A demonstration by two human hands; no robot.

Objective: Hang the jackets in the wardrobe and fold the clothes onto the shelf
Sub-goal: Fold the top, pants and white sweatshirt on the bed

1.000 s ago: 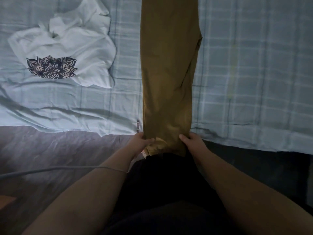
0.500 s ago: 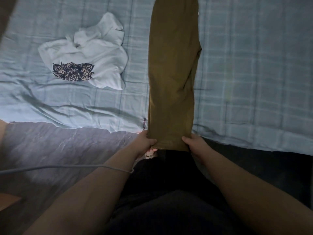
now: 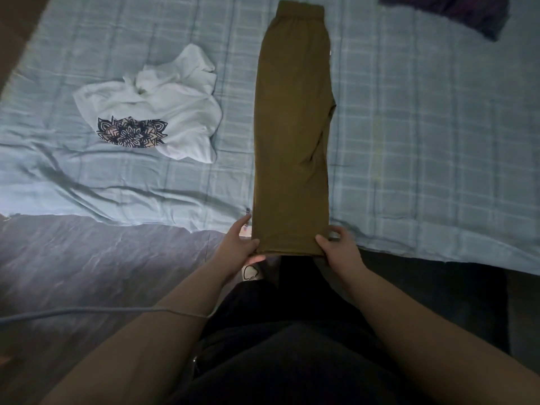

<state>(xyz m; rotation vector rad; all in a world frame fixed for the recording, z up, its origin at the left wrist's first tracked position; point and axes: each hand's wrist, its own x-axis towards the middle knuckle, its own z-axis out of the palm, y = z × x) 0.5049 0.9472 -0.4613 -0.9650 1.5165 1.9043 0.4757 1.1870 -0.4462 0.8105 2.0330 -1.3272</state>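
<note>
Both hands grip the near hem of the trousers at the edge of the bed, one at each corner. The left hand pinches the left corner, thumb on top and fingers curled under the cloth; the right hand holds the right corner in the same way, fingers closed on the fabric.

From that hem the olive trousers, already doubled leg on leg, run straight away from the person across the checked bedcover. Their long axis points directly away from the body, hem nearest and elastic waistband at the far end. The two hands sit about level, neither clearly nearer the garment than the other, so the cloth lies square between them.

That layout sets up the likely next fold: the hem would have to travel forward, along the length of the trousers, towards the waistband, with both hands moving together to keep the edges in line. A lopsided lift could skew the strip.

To the left, well apart from the trousers, a white shirt with a dark floral print lies crumpled and still unfolded. At the far right corner of the bed a dark garment shows only in part. No wardrobe or shelf is in view.
</note>
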